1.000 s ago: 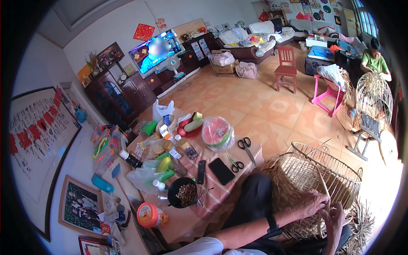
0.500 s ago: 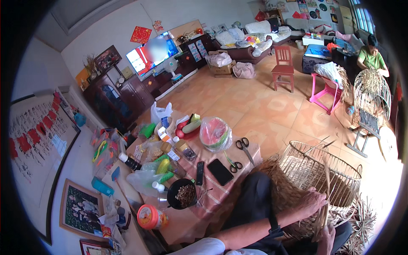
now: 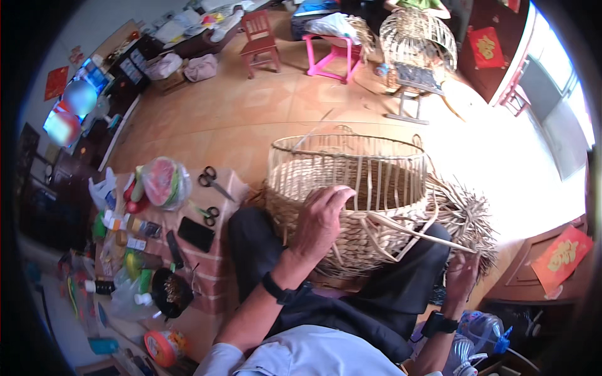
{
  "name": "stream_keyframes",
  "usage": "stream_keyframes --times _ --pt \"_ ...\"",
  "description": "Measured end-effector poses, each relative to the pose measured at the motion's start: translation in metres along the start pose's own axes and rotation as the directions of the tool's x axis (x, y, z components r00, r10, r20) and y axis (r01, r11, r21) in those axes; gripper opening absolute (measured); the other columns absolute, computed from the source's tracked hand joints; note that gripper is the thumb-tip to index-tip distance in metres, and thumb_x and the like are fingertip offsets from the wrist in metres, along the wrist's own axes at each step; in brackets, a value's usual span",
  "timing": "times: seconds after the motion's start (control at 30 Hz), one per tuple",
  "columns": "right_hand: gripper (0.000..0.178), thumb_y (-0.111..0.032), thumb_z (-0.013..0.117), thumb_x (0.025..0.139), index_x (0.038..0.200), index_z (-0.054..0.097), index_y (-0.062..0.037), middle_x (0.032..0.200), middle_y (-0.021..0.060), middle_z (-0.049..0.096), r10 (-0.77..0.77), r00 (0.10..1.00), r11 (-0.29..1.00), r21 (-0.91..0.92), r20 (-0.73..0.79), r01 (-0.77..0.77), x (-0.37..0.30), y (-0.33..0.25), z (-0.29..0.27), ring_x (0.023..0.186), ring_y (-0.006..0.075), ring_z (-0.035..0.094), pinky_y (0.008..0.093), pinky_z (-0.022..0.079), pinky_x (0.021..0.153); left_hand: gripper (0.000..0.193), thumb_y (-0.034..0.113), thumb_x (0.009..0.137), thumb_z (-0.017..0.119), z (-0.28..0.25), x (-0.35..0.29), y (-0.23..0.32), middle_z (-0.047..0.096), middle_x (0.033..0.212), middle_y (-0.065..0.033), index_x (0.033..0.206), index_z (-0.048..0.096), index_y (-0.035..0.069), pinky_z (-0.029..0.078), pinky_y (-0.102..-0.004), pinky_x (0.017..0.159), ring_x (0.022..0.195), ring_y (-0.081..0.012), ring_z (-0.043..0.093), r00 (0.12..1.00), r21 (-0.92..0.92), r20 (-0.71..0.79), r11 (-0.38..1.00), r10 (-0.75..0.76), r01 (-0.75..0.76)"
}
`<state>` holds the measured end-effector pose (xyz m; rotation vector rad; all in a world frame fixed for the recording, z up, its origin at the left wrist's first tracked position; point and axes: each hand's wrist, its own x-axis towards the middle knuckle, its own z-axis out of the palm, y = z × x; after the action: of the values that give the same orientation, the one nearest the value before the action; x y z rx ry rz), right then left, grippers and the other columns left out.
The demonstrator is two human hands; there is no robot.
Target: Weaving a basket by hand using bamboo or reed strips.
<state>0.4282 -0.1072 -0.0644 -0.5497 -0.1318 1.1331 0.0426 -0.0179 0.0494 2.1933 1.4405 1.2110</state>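
A partly woven basket (image 3: pixel 357 250) stands in front of my lap, its lower wall thick with braided straw and its upper stakes bare. My left hand (image 3: pixel 321 219) is at the near wall, fingers bent together against the stakes; its fingertips are partly hidden. Out to the right, my right hand (image 3: pixel 463 272) pinches the end of a long flat straw strand (image 3: pixel 426 235), which stretches taut from the basket's near side. Shorter loose strands hang bent beside it. Behind the right hand spreads a bundle of dry straw (image 3: pixel 467 216).
On the left table (image 3: pixel 219 266) lie large scissors (image 3: pixel 216 183), small scissors (image 3: pixel 209 215), a phone (image 3: pixel 196 234), wrapped watermelon (image 3: pixel 165 182) and a black bowl (image 3: pixel 172 293). Plastic bottles (image 3: pixel 480 332) stand lower right. Farther off are a red chair (image 3: pixel 259 42) and a person (image 3: pixel 433 7) behind another basket.
My view has swung to the right. My hands, close together on the straw before, are apart now; the right has drawn the strand outward, while the left is at the basket wall.
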Motion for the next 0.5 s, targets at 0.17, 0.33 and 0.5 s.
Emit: stream_keyframes --times 0.17,0.33,0.5 --pt "0.026 -0.022 0.070 0.096 0.108 0.066 0.0004 0.076 0.0039 0.065 0.474 0.849 0.371 -0.927 0.235 0.050 -0.043 0.003 0.054 0.071 0.0129 0.066 0.0263 0.053 0.065 0.034 -0.011 0.082 0.059 0.027 0.006 0.005 0.070 0.103 -0.0118 0.110 0.070 0.005 0.055 -0.0406 0.092 0.102 -0.0319 0.065 0.972 0.038 0.163 0.983 0.171 -0.179" --pt "0.039 -0.023 0.085 0.079 0.106 0.065 -0.0029 0.090 0.0150 0.069 0.318 0.648 -0.125 -0.647 0.692 0.752 -0.058 0.085 0.129 0.088 0.0337 0.068 0.0404 0.055 0.074 0.030 -0.010 0.082 0.059 0.028 0.006 0.009 0.070 0.093 -0.0151 0.108 0.072 0.002 0.054 -0.0417 0.085 0.095 -0.0326 0.065 0.972 0.063 0.200 0.988 0.123 -0.138" --pt "0.023 -0.019 0.072 0.089 0.099 0.059 -0.0044 0.083 0.0158 0.069 0.504 0.689 -0.225 -0.691 0.521 0.687 -0.062 0.097 0.124 0.079 0.0364 0.069 0.0447 0.055 0.067 0.034 -0.008 0.082 0.060 0.030 -0.004 -0.004 0.071 0.100 -0.0163 0.112 0.072 0.002 0.054 -0.0429 0.092 0.103 -0.0336 0.066 0.951 0.026 0.259 0.983 0.168 -0.181"
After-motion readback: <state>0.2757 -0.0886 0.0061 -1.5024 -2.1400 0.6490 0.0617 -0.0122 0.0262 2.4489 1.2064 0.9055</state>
